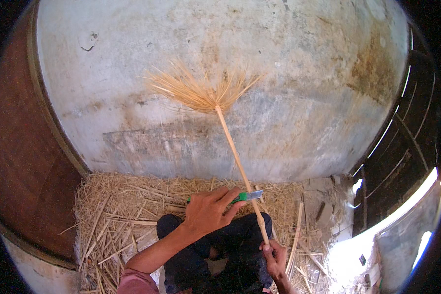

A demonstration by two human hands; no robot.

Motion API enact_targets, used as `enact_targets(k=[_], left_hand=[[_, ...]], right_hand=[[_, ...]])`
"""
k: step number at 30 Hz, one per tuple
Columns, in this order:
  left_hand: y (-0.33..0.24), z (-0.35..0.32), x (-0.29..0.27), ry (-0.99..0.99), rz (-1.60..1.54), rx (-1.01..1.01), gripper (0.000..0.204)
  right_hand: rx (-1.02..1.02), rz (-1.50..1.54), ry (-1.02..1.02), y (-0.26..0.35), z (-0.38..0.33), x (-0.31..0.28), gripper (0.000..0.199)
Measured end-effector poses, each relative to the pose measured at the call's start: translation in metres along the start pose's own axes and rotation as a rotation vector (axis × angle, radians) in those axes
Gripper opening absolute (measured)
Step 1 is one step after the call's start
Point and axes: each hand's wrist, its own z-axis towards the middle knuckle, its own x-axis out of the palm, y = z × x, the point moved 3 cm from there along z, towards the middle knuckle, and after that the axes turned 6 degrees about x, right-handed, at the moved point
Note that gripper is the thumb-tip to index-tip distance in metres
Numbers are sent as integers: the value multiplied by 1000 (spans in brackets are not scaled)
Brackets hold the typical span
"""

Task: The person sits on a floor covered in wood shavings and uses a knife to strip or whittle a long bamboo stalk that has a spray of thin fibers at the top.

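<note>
Daylight glares white through the doorway [406, 215] at lower right; fisheye bends edges, corners black.

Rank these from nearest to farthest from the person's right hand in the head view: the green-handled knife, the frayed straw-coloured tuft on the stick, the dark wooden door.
From the right hand:
1. Green-handled knife, just above-left.
2. Frayed tuft, at the stick's far end, against the wall.
3. Dark wooden door, far left.

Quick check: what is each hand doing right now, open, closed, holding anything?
Left hand: closed on a green-handled knife, blade against the stick.
Right hand: closed on the lower end of the thin stick with a frayed top.
</note>
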Motion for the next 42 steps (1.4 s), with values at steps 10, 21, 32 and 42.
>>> enact_targets(k=[10,21,32,42], left_hand=[[19,10,-4,29,66,-140,33],[95,36,-22,-139,173,-270,33],[70,-18,9,264,-366,-356,39],[40,-71,40,-291,-1385,-840,34]], right_hand=[[-2,-13,-14,-10,0,2,40],[-80,3,-58,5,-16,7,44],[123,70,38,-21,1,-2,38],[46,124,39,-22,-13,-15,29]])
